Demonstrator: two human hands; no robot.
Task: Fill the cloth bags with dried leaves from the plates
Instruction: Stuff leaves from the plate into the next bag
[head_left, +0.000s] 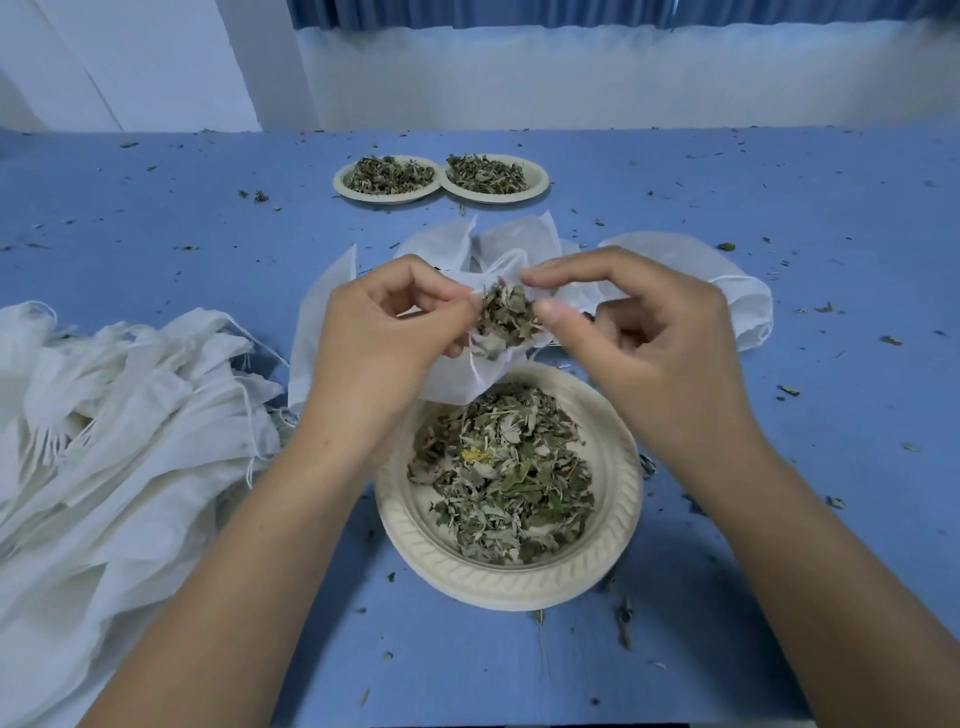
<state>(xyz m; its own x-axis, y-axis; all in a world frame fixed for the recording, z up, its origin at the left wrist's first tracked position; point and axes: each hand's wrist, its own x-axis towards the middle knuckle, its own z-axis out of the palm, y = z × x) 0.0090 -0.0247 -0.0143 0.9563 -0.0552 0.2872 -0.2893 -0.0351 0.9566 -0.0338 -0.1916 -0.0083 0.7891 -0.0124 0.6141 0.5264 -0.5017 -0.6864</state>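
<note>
Bag hangs between left hand and right hand.

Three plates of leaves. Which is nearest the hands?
The near plate, just below the left hand and right hand; two far plates sit side by side behind.

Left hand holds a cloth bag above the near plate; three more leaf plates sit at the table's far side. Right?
No: the head view shows two far plates, not three. The left hand does hold the cloth bag above the near plate.
</note>
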